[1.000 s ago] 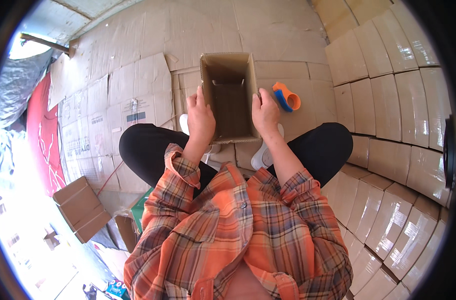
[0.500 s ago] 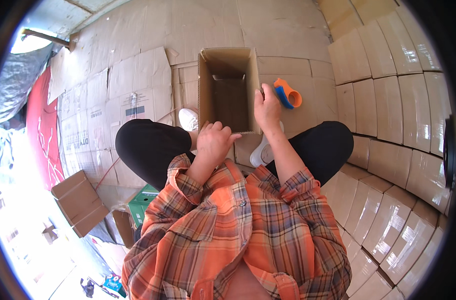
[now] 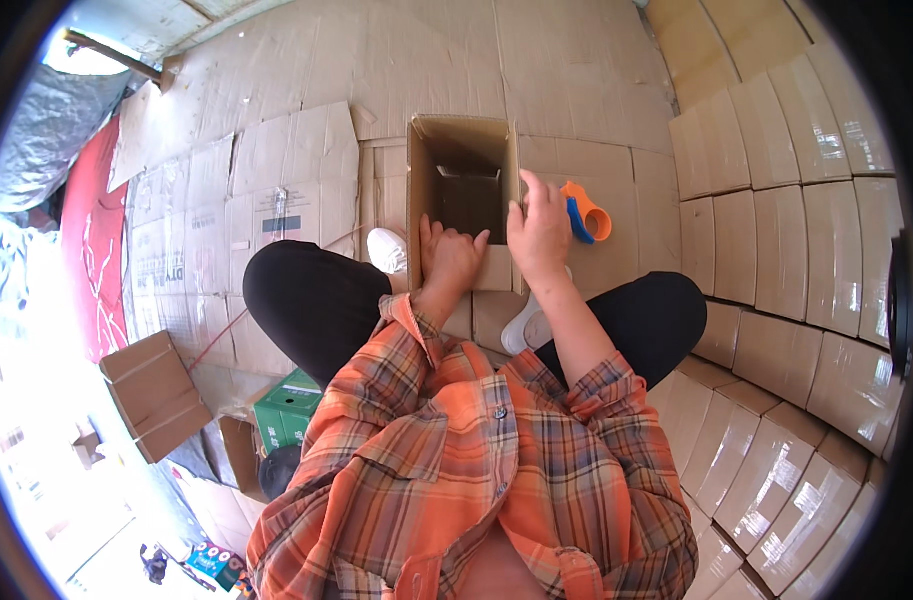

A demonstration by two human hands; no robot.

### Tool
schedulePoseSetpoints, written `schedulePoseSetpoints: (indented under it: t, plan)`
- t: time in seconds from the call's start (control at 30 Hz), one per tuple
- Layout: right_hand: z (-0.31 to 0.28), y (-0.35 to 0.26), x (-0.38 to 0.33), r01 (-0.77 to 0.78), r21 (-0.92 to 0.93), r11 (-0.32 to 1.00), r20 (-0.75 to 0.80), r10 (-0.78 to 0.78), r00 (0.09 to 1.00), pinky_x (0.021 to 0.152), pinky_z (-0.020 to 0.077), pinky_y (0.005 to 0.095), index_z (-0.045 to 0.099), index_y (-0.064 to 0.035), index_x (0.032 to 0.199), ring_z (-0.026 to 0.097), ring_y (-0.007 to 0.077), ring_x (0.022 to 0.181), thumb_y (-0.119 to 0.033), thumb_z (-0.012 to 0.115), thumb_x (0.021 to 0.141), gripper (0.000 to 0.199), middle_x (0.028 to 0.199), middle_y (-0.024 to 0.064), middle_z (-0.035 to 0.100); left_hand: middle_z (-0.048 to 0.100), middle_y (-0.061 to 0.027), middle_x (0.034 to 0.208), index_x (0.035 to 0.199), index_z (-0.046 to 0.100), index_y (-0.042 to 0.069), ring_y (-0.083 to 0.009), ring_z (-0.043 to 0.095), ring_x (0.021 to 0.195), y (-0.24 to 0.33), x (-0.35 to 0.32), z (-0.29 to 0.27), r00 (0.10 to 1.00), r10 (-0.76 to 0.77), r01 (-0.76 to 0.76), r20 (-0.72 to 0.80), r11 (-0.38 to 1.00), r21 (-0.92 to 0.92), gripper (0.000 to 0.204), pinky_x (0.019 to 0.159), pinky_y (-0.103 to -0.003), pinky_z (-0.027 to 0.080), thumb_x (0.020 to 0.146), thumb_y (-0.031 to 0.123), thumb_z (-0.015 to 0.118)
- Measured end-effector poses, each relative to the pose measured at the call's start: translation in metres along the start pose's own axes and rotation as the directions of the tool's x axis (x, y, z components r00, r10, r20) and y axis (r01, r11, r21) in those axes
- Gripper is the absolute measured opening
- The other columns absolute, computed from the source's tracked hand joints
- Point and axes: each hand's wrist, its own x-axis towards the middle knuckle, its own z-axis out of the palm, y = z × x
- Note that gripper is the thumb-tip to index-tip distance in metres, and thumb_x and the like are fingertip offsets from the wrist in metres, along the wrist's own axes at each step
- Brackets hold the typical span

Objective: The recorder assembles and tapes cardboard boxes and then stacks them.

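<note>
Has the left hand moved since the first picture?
Yes. Judged against the orange-and-blue tool, the left hand has shifted right, from the left side of the box to its near end.

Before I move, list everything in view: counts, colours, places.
open box: 1, brown, centre
tool: 1, orange and blue, right of the open box
stacked boxes: many, brown, right
cardboard: several sheets, brown, floor
carton: 1, brown, lower left
green box: 1, green, lower left
sheet: 1, red, left
tarp: 1, grey, upper left
pole: 1, brown, upper left
items: few, teal and dark, bottom left
shoes: 2, white, beside the open box
trousers: 1 pair, black, centre
shirt: 1, orange plaid, bottom
left hand: 1, bare, open box's near end
right hand: 1, bare, box's right side
</note>
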Motion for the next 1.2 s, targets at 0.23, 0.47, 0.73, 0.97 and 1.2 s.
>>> schedulePoseSetpoints:
  t: [0.23, 0.47, 0.73, 0.97, 1.2]
  plan:
    - [0.04, -0.049, 0.09, 0.439, 0.01, 0.898, -0.133, -0.434, 0.891, 0.085, 0.0461, 0.0377, 0.055, -0.0093, 0.115, 0.053, 0.03, 0.098, -0.01, 0.066, 0.077, 0.04, 0.106, 0.0086, 0.056, 0.058, -0.0166, 0.091, 0.075, 0.071, 0.006, -0.0354, 0.048, 0.104, 0.006, 0.001, -0.001, 0.995, 0.038, -0.048, -0.095, 0.993, -0.105, 0.034, 0.106, -0.05, 0.022, 0.084, 0.033, 0.053]
    - [0.065, -0.035, 0.105, 0.287, -0.049, 0.957, -0.025, -0.289, 0.957, 0.07, 0.0515, 0.0361, 0.071, -0.0148, 0.072, 0.056, 0.0268, 0.086, -0.011, 0.063, 0.076, 0.01, 0.083, 0.0039, 0.063, 0.026, -0.0179, 0.146, 0.137, 0.036, 0.002, -0.0358, 0.017, 0.138, 0.0, 0.0, 0.002, 0.987, -0.098, 0.054, -0.127, 0.948, -0.312, 0.073, 0.111, -0.047, 0.016, 0.078, 0.035, 0.063]
    - [0.07, -0.024, 0.065, 0.283, -0.161, 0.946, 0.311, -0.224, 0.924, 0.078, 0.0512, 0.0393, 0.07, -0.0095, 0.088, 0.056, 0.0274, 0.094, -0.009, 0.056, 0.079, 0.017, 0.098, 0.0063, 0.06, 0.007, -0.0125, 0.154, 0.146, 0.014, 0.003, -0.0351, 0.007, 0.141, 0.005, 0.013, -0.02, 0.979, -0.2, 0.165, -0.048, 0.904, -0.394, 0.088, 0.106, -0.051, 0.024, 0.077, 0.028, 0.063]
    - [0.052, -0.017, 0.054, 0.307, -0.113, 0.945, 0.439, -0.23, 0.869, 0.082, 0.05, 0.0406, 0.067, -0.006, 0.096, 0.056, 0.0298, 0.098, -0.011, 0.052, 0.085, 0.02, 0.107, 0.0072, 0.059, 0.008, -0.0102, 0.154, 0.146, 0.015, 0.005, -0.0352, 0.017, 0.138, 0.004, 0.036, 0.011, 0.971, -0.232, 0.196, -0.059, 0.91, -0.366, 0.086, 0.106, -0.049, 0.028, 0.076, 0.017, 0.063]
    - [0.009, 0.018, 0.011, 0.115, 0.245, 0.963, -0.274, -0.045, 0.961, 0.093, 0.0405, 0.0401, 0.054, -0.0033, 0.121, 0.051, 0.0313, 0.107, -0.012, 0.055, 0.087, 0.035, 0.116, 0.013, 0.058, 0.008, -0.0058, 0.154, 0.146, 0.015, 0.006, -0.0287, 0.025, 0.136, 0.004, 0.032, -0.017, 0.97, -0.201, 0.233, 0.135, 0.926, -0.296, 0.087, 0.105, -0.042, 0.03, 0.074, 0.011, 0.065]
